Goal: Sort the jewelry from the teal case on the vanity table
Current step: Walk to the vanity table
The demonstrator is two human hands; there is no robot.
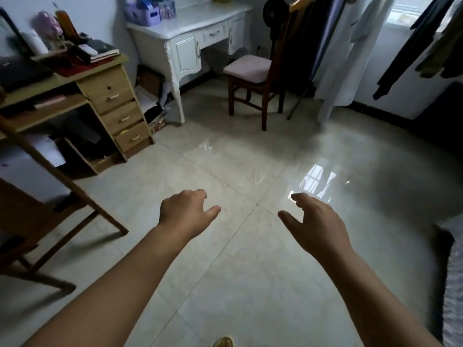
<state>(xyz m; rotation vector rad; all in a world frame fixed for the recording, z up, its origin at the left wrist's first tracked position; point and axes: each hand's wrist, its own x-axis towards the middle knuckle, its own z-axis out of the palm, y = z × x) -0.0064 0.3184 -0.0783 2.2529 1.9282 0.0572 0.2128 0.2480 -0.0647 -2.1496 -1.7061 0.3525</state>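
Observation:
The white vanity table stands against the far wall, well ahead of me across the tiled floor. On its back left part sit a lilac basket and some small bottles. No teal case can be made out. My left hand and my right hand hang in front of me over the floor, both empty, fingers loosely curled downward and thumbs out.
A wooden chair with a pink seat stands in front of the vanity. A cluttered wooden desk with drawers is at the left, with a folding wooden chair nearer me. Clothes hang at the right. A rug edge lies at the far right.

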